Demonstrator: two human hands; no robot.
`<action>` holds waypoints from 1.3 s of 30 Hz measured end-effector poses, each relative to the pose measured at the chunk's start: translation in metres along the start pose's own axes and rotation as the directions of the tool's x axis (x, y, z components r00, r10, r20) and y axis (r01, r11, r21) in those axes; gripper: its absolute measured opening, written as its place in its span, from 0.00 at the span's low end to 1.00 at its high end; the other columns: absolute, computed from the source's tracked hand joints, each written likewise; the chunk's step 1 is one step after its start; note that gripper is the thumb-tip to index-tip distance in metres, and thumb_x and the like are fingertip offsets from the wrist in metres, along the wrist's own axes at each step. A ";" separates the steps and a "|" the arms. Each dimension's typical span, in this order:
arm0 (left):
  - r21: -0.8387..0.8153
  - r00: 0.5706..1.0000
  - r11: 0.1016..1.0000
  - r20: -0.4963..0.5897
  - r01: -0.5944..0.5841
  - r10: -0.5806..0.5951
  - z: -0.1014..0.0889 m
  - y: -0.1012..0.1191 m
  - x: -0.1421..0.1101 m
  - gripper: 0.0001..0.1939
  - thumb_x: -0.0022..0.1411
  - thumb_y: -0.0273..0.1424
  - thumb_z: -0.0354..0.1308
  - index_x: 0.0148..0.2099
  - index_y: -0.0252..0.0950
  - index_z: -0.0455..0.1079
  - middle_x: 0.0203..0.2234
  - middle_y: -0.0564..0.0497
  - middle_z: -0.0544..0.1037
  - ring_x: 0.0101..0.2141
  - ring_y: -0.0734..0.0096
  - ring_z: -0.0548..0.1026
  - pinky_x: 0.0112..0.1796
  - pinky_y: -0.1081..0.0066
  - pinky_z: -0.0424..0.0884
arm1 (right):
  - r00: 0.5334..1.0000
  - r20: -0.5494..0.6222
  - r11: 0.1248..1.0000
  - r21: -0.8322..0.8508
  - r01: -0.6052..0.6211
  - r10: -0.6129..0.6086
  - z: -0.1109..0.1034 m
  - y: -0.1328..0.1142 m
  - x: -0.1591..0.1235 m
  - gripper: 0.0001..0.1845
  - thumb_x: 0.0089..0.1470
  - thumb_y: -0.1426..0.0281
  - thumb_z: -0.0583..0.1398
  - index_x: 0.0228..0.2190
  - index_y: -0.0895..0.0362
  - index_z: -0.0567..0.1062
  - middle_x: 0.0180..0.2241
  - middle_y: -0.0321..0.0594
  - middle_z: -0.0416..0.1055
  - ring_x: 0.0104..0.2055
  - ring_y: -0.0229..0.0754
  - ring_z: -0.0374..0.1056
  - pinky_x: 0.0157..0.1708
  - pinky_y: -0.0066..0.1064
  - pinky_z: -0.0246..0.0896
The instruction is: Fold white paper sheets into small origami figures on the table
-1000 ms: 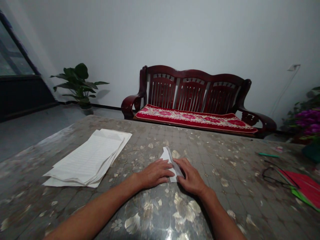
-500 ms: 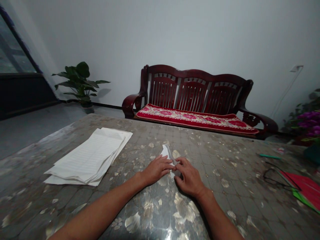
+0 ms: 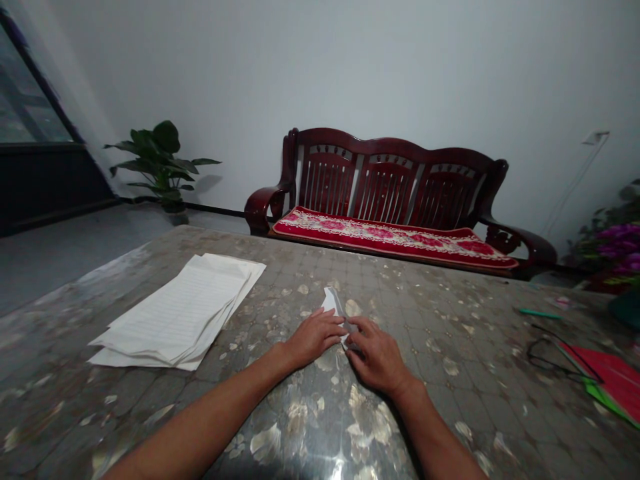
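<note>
White folded paper [image 3: 331, 301] lies on the plastic-covered table [image 3: 440, 320], between the two hands, with its pointed tip aimed away from the person. Less of it shows than a second ago: the long lower strip seen earlier is now mostly under the fingers, with only a small white corner at the left fingertips. The left hand [image 3: 314, 338] lies palm down, fingers nearly straight and open, tips on the paper's edge. The right hand [image 3: 375, 357] has moved closer, its fingers curled over the lower end (whether they pinch or only press, I cannot tell). The two hands now almost meet, where they stood further apart before. Well to the left lies a stack of lined paper [image 3: 180, 313], unmoved. To the right are eyeglasses [image 3: 553, 357], a green pen [image 3: 539, 313] and red card [image 3: 613, 380]. Beyond the table stands a dark wooden bench [image 3: 390, 180].
</note>
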State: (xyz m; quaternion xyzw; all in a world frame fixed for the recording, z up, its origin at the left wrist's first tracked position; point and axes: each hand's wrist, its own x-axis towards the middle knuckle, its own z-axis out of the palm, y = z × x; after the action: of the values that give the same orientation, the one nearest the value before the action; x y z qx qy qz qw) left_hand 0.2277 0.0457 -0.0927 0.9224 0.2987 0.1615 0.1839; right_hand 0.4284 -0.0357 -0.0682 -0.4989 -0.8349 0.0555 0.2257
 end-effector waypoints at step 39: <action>0.000 0.992 0.999 -0.116 -0.044 0.043 -0.002 0.017 0.003 0.08 0.65 0.28 0.53 0.42 0.39 0.73 0.42 0.48 0.76 0.47 0.62 0.71 0.53 0.60 0.62 | 0.904 -0.185 0.909 -0.093 -0.407 0.386 0.025 -0.004 0.000 0.25 0.55 0.71 0.56 0.55 0.52 0.64 0.51 0.47 0.67 0.52 0.54 0.59 0.50 0.46 0.52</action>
State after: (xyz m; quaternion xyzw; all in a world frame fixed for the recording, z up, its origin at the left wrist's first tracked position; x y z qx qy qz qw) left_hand 0.2374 0.0353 -0.0833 0.9175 0.2886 0.2193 0.1636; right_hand 0.4145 -0.0346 -0.0899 -0.6747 -0.6965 0.0051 0.2443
